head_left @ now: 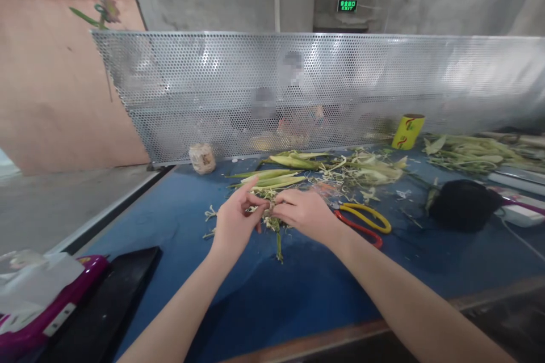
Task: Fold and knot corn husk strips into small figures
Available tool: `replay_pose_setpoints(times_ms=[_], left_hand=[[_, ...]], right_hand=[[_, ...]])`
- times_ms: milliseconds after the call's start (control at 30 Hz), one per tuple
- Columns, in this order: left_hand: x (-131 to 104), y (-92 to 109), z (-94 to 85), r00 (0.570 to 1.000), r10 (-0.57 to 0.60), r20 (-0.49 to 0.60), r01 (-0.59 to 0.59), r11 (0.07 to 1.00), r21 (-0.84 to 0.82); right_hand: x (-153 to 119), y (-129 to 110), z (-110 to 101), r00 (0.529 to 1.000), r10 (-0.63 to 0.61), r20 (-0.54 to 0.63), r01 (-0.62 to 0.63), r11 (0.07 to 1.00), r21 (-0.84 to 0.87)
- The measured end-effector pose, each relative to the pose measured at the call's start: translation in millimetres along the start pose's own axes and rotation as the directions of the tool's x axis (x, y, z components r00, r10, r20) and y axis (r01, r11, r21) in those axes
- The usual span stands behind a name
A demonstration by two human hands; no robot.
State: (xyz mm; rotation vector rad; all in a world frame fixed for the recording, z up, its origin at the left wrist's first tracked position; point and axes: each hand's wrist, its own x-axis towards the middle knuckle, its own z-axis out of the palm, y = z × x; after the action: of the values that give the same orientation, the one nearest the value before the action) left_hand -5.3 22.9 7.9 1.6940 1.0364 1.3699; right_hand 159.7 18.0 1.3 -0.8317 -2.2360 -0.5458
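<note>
Near the middle of the blue table [323, 289], my left hand [239, 212] and my right hand [304, 212] meet at the fingertips. Both pinch a small pale piece [271, 208] whose exact shape is too small to tell. Below the fingers lies a bunch of thin greenish plant strips [279, 244]. Long pale-green leaves [276, 178] lie just beyond my hands. Scissors with one yellow and one red handle [368, 218] rest to the right of my right hand, their blades partly hidden.
Behind stands a perforated metal screen [191, 85]. A wrapped roll [202, 159] is at the back left, a yellow can-like tube [407, 131] at the back right. Nearby are more leaves [472, 153], a black bundle [464, 204], and a black tray [110, 300] with a purple device [80, 289].
</note>
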Motion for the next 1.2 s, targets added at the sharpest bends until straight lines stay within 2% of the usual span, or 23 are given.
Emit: replay_pose_setpoints(times_ms=[200,400,500,600,700,933,1067,1133,1200], left_hand=[[1,-4,-0.2,1.0,0.004,0.018,-0.007,0.987,0.157],[1,1,0.0,0.998,-0.043,0.046,0.043,0.999,-0.019],[2,6,-1.2,0.997,-0.065,0.045,0.069,0.991,-0.112],[3,10,-3.0,0.998,-0.064,0.019,0.066,0.987,-0.15],[2,11,-4.3,1.0,-0.022,-0.004,0.022,0.992,-0.125],[0,8,-4.5,0.999,0.034,-0.025,-0.034,0.999,0.016],[-1,4,-5.6,0.997,0.069,0.02,-0.071,0.99,0.125],[-1,1,-6.3,0.995,0.088,0.044,-0.094,0.982,0.164],[-2,0,-6.5,0.993,0.109,0.05,-0.116,0.977,0.181]], right_hand=[[-1,4,3,1.0,-0.023,0.002,0.023,1.0,0.003],[-4,4,0,0.987,-0.068,0.147,0.077,0.996,-0.053],[-4,3,2,0.997,-0.021,0.077,0.012,0.994,0.113],[-2,-1,5,0.989,0.131,-0.068,-0.1,0.936,0.338],[2,-5,6,0.942,0.318,-0.108,-0.228,0.842,0.489],[7,-9,7,0.79,0.613,0.03,-0.467,0.569,0.677],[8,-11,7,0.688,0.688,0.233,-0.571,0.314,0.759],[8,-12,7,0.657,0.701,0.278,-0.601,0.263,0.755],[7,-11,8,0.644,0.712,0.278,-0.618,0.27,0.738]])
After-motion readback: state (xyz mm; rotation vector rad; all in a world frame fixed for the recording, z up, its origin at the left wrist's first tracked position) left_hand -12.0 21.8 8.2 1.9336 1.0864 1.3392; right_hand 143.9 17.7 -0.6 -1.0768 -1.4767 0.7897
